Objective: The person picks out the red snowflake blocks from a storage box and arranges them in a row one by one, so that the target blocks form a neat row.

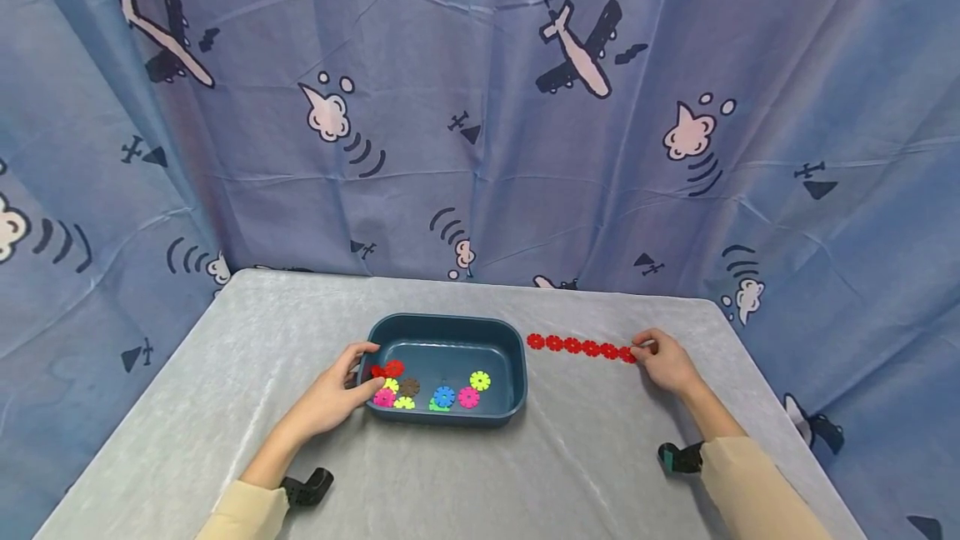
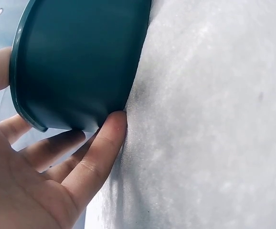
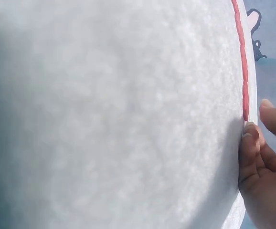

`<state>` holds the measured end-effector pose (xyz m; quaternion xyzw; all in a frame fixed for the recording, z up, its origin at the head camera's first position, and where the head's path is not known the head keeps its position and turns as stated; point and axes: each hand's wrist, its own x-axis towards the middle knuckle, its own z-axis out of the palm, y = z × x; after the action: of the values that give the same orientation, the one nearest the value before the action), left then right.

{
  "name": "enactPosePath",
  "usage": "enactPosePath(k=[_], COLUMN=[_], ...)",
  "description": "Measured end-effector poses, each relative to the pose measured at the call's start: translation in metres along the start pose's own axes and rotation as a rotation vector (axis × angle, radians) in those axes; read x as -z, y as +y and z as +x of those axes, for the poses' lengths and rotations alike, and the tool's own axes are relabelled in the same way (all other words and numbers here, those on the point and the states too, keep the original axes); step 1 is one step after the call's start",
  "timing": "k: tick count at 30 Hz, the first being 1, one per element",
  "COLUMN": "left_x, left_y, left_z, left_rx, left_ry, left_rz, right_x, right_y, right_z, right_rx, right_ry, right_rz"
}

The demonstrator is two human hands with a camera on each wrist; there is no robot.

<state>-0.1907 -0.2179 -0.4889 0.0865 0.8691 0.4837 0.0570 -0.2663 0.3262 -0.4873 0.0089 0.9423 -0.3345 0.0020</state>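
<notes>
My left hand (image 1: 330,394) grips the left end of a dark teal plastic bin (image 1: 450,421), its thumb over the rim and fingers against the outer wall (image 2: 80,62). Inside lie several flower-shaped notched discs, among them a blue disc (image 1: 444,396), a brown disc (image 1: 409,387) and a red disc (image 1: 393,367). To the right of the bin, a straight row of red notched discs (image 1: 573,345) lies on the table. My right hand (image 1: 670,363) touches the row's right end with its fingertips; in the right wrist view the thumb (image 3: 274,117) stands apart from the fingers.
A pale grey cloth covers the table (image 1: 577,457). Behind it and along both sides hangs a blue curtain (image 1: 480,107) printed with airplanes. Black wrist devices are worn on the left wrist (image 1: 307,487) and right wrist (image 1: 681,458).
</notes>
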Motion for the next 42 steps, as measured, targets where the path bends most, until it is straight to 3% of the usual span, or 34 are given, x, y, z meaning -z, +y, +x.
enactPosePath(k=[9, 22, 42], left_x=[0.002, 0.002, 0.001], left_y=[0.002, 0.002, 0.002], left_z=[-0.002, -0.003, -0.001], left_rx=[0.03, 0.035, 0.019], left_ry=[-0.001, -0.006, -0.01], left_rz=[0.005, 0.008, 0.005], right_x=[0.003, -0.004, -0.071], right_y=[-0.016, -0.084, -0.195], right_z=[-0.001, -0.008, -0.021], right_rx=[0.059, 0.184, 0.33], right_ry=[0.06, 0.075, -0.012], right_rz=[0.029, 0.054, 0.237])
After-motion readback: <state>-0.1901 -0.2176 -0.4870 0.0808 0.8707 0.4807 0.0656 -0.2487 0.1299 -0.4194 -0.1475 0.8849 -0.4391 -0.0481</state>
